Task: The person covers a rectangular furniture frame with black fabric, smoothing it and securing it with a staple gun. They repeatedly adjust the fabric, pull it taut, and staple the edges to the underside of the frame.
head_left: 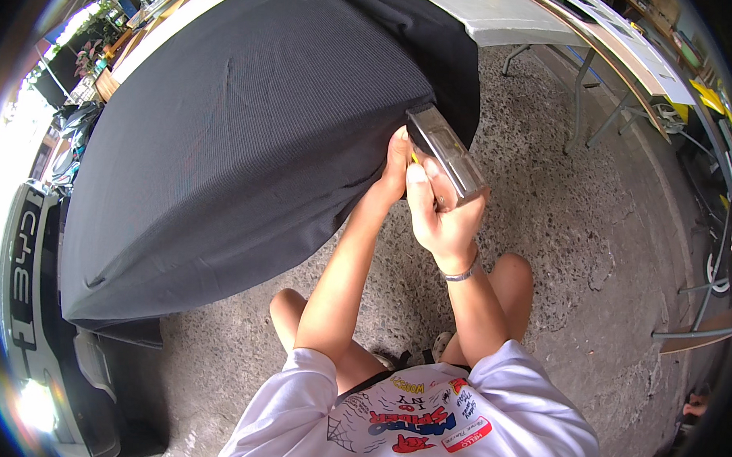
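Note:
Black ribbed cloth (249,120) is draped over a large flat-topped piece and hangs down its near side. At its right corner, my right hand (449,215) is closed around a silver, boxy staple gun (449,151). The tool's far end meets the cloth at the corner. Just left of it, my left hand (394,165) pinches the hanging cloth, thumb up, with its other fingers mostly hidden. A small yellow bit (415,158) shows between my hands; what it belongs to is unclear.
Rough concrete floor (558,259) lies below. A white-topped folding table (518,28) stands at the far right, with long boards beside it. The front of a car (29,297) is close on the left. A brown panel (697,335) on metal legs sits at the right edge.

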Motion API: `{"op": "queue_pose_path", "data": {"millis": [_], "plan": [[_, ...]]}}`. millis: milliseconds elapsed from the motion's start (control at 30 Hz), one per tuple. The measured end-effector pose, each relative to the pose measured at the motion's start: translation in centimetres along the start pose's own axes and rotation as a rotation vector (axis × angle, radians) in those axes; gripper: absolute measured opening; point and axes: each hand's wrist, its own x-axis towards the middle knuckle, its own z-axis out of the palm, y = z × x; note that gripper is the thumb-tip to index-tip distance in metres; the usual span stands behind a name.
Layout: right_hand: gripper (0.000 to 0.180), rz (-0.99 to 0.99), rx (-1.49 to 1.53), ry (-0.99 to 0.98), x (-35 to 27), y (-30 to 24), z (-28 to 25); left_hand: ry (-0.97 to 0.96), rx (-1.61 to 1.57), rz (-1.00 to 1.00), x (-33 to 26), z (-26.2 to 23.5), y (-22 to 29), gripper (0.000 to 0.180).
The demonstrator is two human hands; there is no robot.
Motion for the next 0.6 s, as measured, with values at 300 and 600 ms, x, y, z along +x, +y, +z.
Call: {"op": "queue_pose_path", "data": {"millis": [300,600], "plan": [[0.020,0.049,0.063,-0.059,-7.5,2.7,-2.8,0.192,0.039,0.132,0.5,-0.5,0.7,0.060],[0.013,0.344,-0.045,-0.152,-13.5,11.1,-7.8,0.313,-0.881,-0.114,-4.3,3.4,8.4,0.043]]}}
